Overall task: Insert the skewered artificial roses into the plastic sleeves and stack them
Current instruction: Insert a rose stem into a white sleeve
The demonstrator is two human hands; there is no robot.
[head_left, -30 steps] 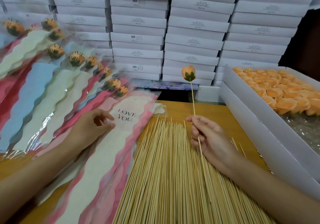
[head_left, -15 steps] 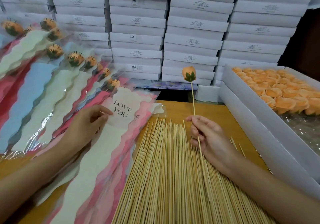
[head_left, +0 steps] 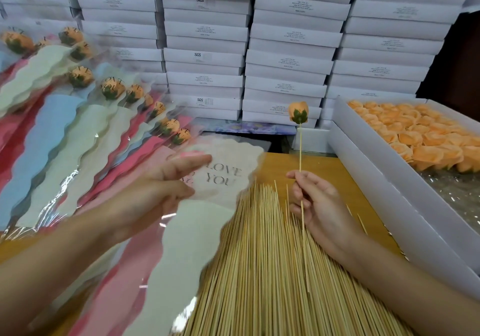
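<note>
From the head view, the sleeve [head_left: 226, 179] just beyond my left hand [head_left: 153, 195] reads "LOVE YOU" in dark capitals on its cream panel. The same words show in part on the filled sleeves [head_left: 65, 127] fanned out further left of that hand. The white boxes [head_left: 205, 57] stacked well ahead of both hands carry "SGS" on some faces. Their smaller labels are too fine to read.

My left fingers [head_left: 200, 159] are stretched out over the sleeve and blurred. I cannot tell whether they grip it.

My right hand [head_left: 319, 205] pinches the skewered rose [head_left: 298, 112] by its stick, upright, with the orange head above the fingers.

Loose bamboo skewers [head_left: 259, 270] lie between and beneath my hands. A strip of bare bench [head_left: 327, 169] shows just ahead of my right fingers. Beside it to the right runs the wall of the white tray [head_left: 363, 174] of orange rose heads [head_left: 420, 133].
</note>
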